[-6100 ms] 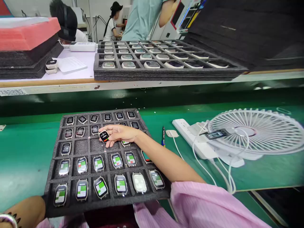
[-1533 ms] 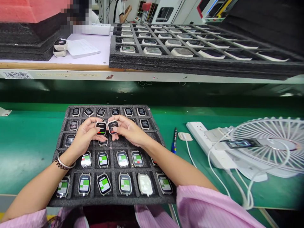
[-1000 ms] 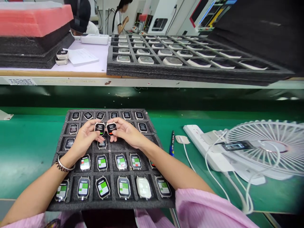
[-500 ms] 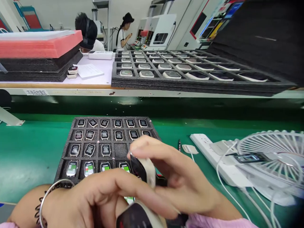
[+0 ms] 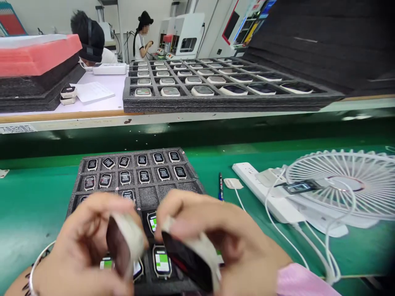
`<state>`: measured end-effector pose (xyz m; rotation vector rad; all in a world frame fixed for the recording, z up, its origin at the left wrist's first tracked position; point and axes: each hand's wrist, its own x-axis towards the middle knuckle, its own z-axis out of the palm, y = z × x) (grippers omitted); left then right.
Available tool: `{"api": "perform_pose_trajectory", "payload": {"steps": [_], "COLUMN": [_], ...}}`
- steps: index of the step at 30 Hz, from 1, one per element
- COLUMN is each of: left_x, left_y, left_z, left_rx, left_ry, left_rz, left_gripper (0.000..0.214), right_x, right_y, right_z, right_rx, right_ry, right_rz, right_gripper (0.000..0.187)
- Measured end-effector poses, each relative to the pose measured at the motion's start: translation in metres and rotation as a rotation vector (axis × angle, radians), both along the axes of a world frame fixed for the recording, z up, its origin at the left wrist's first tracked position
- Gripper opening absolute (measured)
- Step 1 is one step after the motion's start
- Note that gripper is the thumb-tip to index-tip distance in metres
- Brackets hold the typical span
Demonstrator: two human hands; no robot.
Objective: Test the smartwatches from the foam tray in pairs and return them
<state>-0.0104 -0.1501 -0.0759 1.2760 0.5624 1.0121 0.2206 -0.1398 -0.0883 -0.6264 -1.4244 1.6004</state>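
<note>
My left hand and my right hand are raised close to the camera, both blurred by motion. Each grips a white-cased smartwatch body with a dark screen: one watch in the left, another watch in the right. They hang side by side above the near half of a dark foam tray whose pockets hold several watch bodies, the far rows with dark screens, the near ones showing green. A bangle circles my left wrist.
A pen, a white power strip with cables and a white fan lie right of the tray on the green belt. On the shelf behind rest a larger foam tray of watches, stacked foam and papers. Other people work farther back.
Both hands lifted a watch each from the tray's middle rows up toward the camera. In the last half second the two watches drew slightly apart and turned.
</note>
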Motion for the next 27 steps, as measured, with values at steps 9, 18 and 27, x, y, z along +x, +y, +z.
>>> {"api": "perform_pose_trajectory", "payload": {"steps": [9, 18, 27], "left_x": [0.007, 0.007, 0.007], "left_y": [0.07, 0.079, 0.08], "left_z": [-0.027, -0.036, -0.036], "left_rx": [-0.11, -0.26, -0.268], "left_ry": [0.1, 0.022, 0.012], "left_rz": [0.455, 0.367, 0.3], "left_gripper": [0.068, 0.056, 0.048], "right_x": [-0.019, -0.026, -0.025], "right_y": [0.069, 0.086, 0.083], "right_z": [-0.025, -0.049, -0.05], "right_rx": [-0.37, -0.43, -0.36], "right_ry": [0.306, 0.297, 0.252], "right_rz": [-0.005, 0.046, -0.003], "right_gripper": [0.053, 0.039, 0.041]}}
